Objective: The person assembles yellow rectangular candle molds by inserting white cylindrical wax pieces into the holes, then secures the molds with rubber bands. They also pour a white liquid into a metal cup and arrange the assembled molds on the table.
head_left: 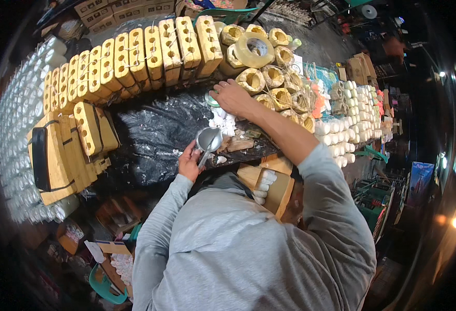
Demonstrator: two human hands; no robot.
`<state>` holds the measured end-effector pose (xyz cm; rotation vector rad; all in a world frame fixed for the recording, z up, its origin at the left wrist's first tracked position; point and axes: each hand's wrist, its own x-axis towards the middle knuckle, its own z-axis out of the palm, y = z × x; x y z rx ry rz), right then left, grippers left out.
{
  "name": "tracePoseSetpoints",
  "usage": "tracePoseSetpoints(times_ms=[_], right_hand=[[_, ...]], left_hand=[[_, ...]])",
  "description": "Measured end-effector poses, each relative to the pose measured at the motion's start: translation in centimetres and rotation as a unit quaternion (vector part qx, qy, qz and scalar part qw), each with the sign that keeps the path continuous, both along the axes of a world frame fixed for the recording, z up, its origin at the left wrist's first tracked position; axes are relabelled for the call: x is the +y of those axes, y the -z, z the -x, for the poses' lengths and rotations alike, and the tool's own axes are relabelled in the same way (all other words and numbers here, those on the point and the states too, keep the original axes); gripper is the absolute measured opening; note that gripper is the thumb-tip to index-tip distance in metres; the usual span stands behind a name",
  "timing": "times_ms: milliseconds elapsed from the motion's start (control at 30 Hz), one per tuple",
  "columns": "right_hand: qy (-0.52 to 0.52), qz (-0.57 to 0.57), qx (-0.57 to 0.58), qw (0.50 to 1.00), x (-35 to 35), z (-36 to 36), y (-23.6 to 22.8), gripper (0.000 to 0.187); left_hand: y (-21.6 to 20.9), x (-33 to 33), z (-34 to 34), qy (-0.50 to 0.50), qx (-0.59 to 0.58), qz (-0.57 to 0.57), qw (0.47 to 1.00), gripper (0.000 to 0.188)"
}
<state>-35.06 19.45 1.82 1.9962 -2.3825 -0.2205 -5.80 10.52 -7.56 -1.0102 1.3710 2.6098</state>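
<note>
My left hand (189, 163) is closed on a small metal ladle (209, 139) with a round bowl, held over the near edge of a table covered in black plastic sheet (150, 140). Whatever the bowl contains is hard to make out. Farther off, my right hand (231, 97) curls its fingers at the edge of a pale green-rimmed round object (212, 100), partly hidden beneath them. A heap of white crumbly lumps (223, 120) lies between my hands. Brownish blocks (238, 144) rest beside the ladle.
A row of yellow blocks with holes (135, 54) lines the table's far side. More banded yellow blocks (57, 155) stand at left. Round hollow yellow moulds (250, 80) with a clear tape roll (255, 50) crowd the right. A box of white cylinders (264, 186) sits by my waist.
</note>
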Motion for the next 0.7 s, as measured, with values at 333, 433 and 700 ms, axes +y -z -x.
tracePoseSetpoints(times_ms=[333,433,700], right_hand=[[0.048,0.107,-0.103,0.988,3.7,-15.4,5.5,0.054],[0.043,0.053,-0.037,0.997,4.1,-13.3,8.5,0.059],[0.121,0.145,-0.203,0.961,9.9,-15.6,5.1,0.064]], left_hand=[[-2.7,-6.3,-9.3,-0.152,0.029,-0.055,0.986,0.049],[-2.9,-7.0,-9.9,-0.122,0.003,-0.017,0.992,0.048],[-3.9,-4.6,-6.7,0.009,-0.008,-0.006,1.000,0.051]])
